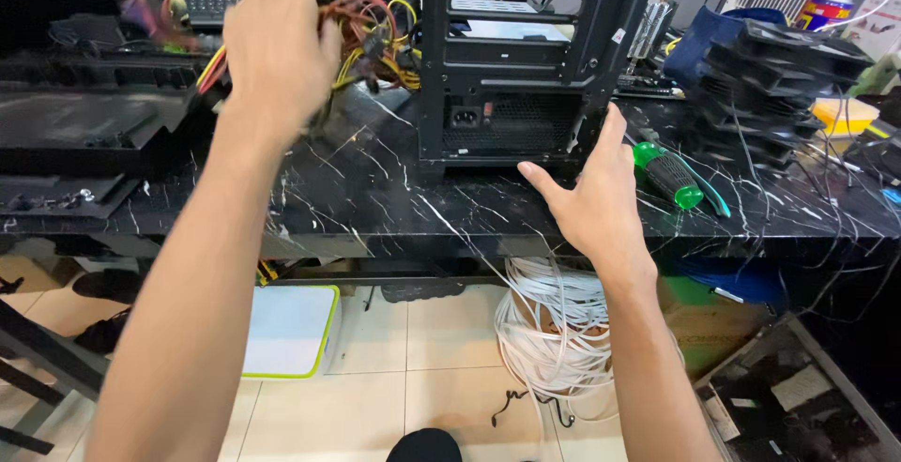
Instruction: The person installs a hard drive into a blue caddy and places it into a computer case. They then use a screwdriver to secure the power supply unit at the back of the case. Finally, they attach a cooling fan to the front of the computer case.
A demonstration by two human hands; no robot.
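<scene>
Worktop [375,199], black marble-effect with white veins, seen from above by the head camera

Left hand [277,45]: raised over the far left of the worktop, back of hand towards the camera, fingers curled down into a bundle of cables [375,35] in red, yellow and orange; grasping the bundle, though the fingertips are hidden behind the hand

Bundle of cables: lies on the worktop just left of the computer case, running from the hand towards the case's upper left corner

Right hand [596,195]: open, fingers spread and empty, palm facing left, held just in front of the lower right corner of the computer case [511,59]; whether it touches the case cannot be told

Computer case: black, upright at the middle of the worktop, open side towards the camera, with empty drive bays above and a power supply [511,120] with socket and mesh grille at the bottom

Screwdriver [671,176]: green translucent handle with black grip, lying on the worktop just right of the right hand

Stack of black fans [779,77]: at the right of the worktop, with thin wires trailing down

Black panel [80,129]: flat at the far left

Coil of white cable [554,331]: on the tiled floor below the worktop edge

White board with green rim [291,331]: on the floor, left of the coil
</scene>
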